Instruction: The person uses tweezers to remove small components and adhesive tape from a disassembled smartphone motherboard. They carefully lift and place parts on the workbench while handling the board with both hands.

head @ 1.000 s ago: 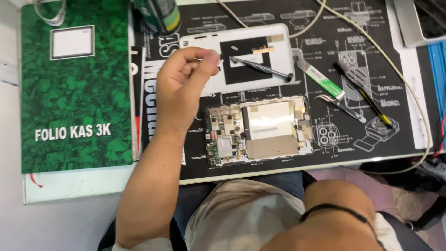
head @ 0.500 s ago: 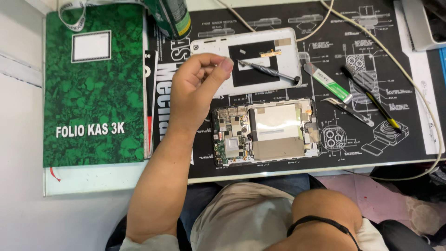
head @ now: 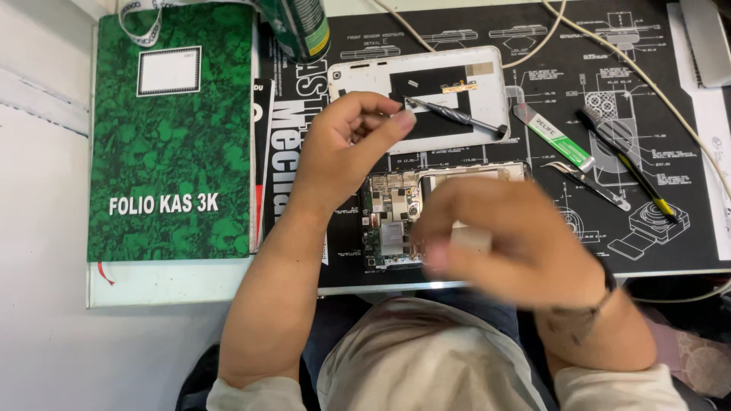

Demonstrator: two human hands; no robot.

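The left hand (head: 354,144) hovers over the black printed repair mat (head: 670,114), thumb and forefinger pinched together near the tip of a slim grey screwdriver (head: 455,116); whether a tiny part sits between the fingertips is too small to tell. The right hand (head: 510,247) is blurred in front of the camera, fingers curled around a small pale block; I cannot tell how firmly it grips.

Beneath both hands lies the opened phone with bare green circuit board and metal shield (head: 392,221), near the mat's near edge. Beyond it rests the white plastic back cover (head: 365,76), with the screwdriver lying on it. To the right lie a green-and-white flat pry tool (head: 554,137), metal tweezers (head: 590,183) and a black-and-yellow brush-like tool (head: 624,164). At far left sits a green marbled hardcover ledger (head: 171,144).

A risk, as I judge it: anything pinched that small could slip and vanish on the patterned mat, and the right hand could knock the exposed board.
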